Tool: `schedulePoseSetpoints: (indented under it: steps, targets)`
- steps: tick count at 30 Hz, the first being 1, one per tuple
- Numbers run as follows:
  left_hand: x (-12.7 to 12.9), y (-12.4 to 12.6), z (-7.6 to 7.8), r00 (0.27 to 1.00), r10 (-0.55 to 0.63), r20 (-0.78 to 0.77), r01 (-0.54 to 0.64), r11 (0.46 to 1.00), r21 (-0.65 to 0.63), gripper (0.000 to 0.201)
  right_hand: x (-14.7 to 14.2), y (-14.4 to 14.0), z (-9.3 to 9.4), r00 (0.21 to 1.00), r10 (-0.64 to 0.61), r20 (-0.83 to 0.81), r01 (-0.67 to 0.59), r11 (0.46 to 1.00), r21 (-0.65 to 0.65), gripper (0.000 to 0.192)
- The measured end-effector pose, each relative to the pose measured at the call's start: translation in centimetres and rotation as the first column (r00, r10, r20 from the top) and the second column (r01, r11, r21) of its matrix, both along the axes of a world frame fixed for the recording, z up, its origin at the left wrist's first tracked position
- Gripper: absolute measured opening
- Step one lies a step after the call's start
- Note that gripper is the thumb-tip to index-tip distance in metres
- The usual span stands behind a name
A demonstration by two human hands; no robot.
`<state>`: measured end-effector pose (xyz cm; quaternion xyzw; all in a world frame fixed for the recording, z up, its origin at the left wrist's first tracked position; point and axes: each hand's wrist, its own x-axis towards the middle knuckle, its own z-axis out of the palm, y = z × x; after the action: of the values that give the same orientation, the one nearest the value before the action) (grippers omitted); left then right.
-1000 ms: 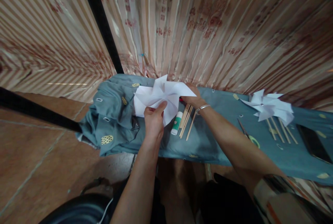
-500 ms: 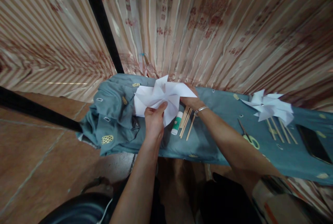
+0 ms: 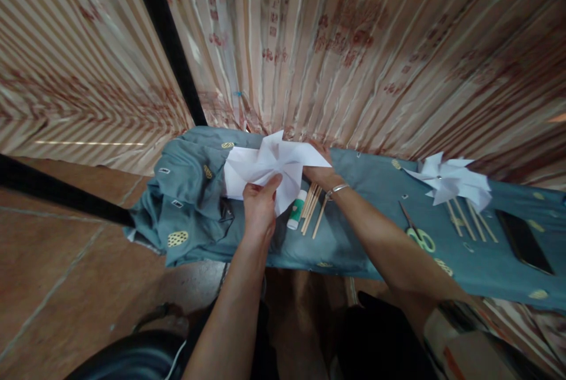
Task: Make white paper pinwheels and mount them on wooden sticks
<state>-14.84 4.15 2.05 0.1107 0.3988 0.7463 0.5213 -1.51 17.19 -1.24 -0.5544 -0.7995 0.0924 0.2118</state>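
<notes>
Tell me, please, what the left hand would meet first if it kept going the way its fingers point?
Probably the white paper pinwheel that the left hand already pinches at its lower edge; beyond it hangs the striped curtain, though depth is unclear.

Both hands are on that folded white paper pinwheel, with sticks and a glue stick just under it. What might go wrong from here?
The paper pinwheel is thin, and the left hand pinches its lower edge while the right hand is partly behind it, so a tug could crease or tear a blade. The glue stick and wooden sticks lie just beneath on the blue cloth, so a lowered wrist might knock them toward the near edge.
</notes>
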Motion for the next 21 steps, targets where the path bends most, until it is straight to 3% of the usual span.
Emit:
schedulePoseSetpoints:
  steps: [4, 7, 10, 12, 15, 18, 21]
  targets:
    - [0.1, 0.0, -0.2, 1.000, -0.017, -0.012, 0.017, 1.000, -0.001, 0.035, 1.0, -1.5, 1.1, 1.000, -0.005, -0.012, 0.006, 0.999, 0.053, 0.016]
    - [0.3, 0.1, -0.4, 0.999, -0.039, -0.025, 0.039, 0.999, 0.015, 0.034, 3.1, -4.0, 0.5, 0.994, -0.055, -0.096, 0.062, 0.996, 0.070, 0.021]
    - [0.7, 0.1, -0.6, 0.997, -0.061, -0.046, 0.062, 0.998, 0.015, 0.032, 6.4, -7.7, -1.7, 0.848, -0.205, -0.488, 0.216, 0.976, -0.034, 0.019]
    - [1.4, 0.0, -0.7, 0.994, -0.081, -0.068, 0.083, 0.996, 0.028, 0.028, 8.9, -10.5, -3.2, 0.768, -0.262, -0.585, 0.240, 0.964, -0.117, 0.019]
    - [2.9, -0.3, -1.0, 0.975, -0.187, -0.117, 0.195, 0.979, 0.055, 0.025, 12.3, -13.9, -4.4, 0.751, -0.349, -0.560, 0.344, 0.931, -0.119, 0.020]
    - [4.7, -0.8, -1.3, 0.942, -0.298, -0.154, 0.305, 0.952, 0.029, 0.027, 14.6, -15.8, -4.3, 0.850, -0.371, -0.373, 0.408, 0.913, 0.021, 0.019]
    - [6.0, -1.0, -1.7, 0.928, -0.329, -0.178, 0.334, 0.943, -0.002, 0.029, 15.7, -16.5, -4.4, 0.911, -0.343, -0.228, 0.375, 0.921, 0.110, 0.021]
